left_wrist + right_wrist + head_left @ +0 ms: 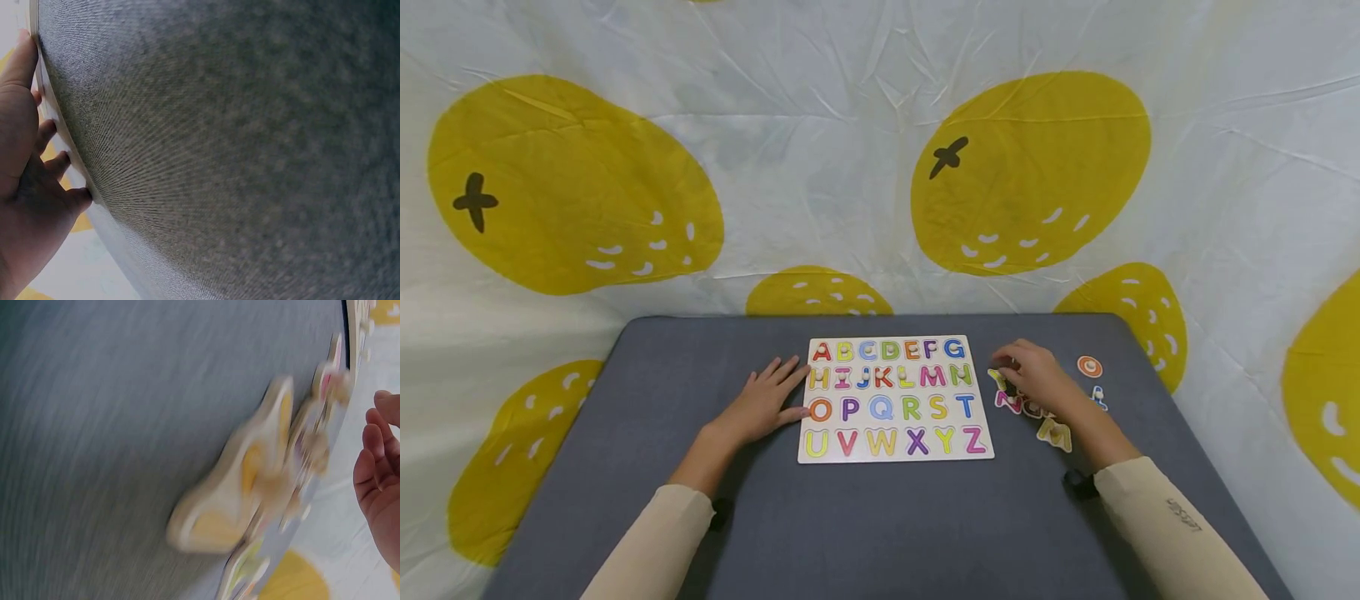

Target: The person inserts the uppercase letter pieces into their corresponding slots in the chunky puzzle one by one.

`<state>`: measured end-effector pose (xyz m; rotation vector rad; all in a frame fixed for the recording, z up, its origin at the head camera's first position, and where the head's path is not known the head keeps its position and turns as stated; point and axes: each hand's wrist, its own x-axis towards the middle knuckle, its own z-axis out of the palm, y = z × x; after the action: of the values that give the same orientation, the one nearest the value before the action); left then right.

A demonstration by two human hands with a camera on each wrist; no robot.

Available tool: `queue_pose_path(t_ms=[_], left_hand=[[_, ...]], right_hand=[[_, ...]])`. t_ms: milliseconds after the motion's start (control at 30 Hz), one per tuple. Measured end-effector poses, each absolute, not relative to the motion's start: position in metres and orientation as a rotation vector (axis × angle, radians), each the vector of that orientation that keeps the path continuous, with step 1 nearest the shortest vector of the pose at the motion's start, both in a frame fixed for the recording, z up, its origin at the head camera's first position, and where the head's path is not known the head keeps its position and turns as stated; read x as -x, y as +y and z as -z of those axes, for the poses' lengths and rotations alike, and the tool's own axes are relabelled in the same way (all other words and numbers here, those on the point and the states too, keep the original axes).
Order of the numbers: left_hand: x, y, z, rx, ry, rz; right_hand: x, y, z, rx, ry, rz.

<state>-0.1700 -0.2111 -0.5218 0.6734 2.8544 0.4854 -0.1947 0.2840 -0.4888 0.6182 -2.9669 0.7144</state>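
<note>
A pale alphabet puzzle board (895,419) lies flat with colourful letters in four rows. Knobs stand up on many letters in the upper two rows. My left hand (763,400) has its fingers spread, the thumb and fingertips at the board's left edge. To the right of the board my right hand (1033,375) is over a loose pile of letter pieces, fingers loosely bent. Nothing shows between those fingers in the right wrist view. Around it are a pink piece (1008,403), a yellow-green one (996,377) and a yellow W-shaped piece (215,522) with a knob.
Farther right on the grey table (895,533) lie a round orange letter piece (1090,367) and a blue one (1099,397). Behind the table's back edge hangs a white cloth (820,167) with large yellow fruit prints.
</note>
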Motion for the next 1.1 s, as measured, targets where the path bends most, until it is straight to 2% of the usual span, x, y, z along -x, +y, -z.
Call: queue_pose_path(t_ms=[567,833,1100], left_hand=[[0.170,-0.213,0.526,-0.685,2.859,-0.508],[0.170,-0.212,0.528,-0.684,2.856,-0.518],[0.169,-0.211,0.526,-0.677,2.854,-0.521]], right_hand=[[0.195,0.392,0.490,-0.165,-2.974,-0.617],[0.199,0.413,0.495,-0.049,-3.058,-0.589],[0.200,0.415,0.500,0.039,-3.139,-0.603]])
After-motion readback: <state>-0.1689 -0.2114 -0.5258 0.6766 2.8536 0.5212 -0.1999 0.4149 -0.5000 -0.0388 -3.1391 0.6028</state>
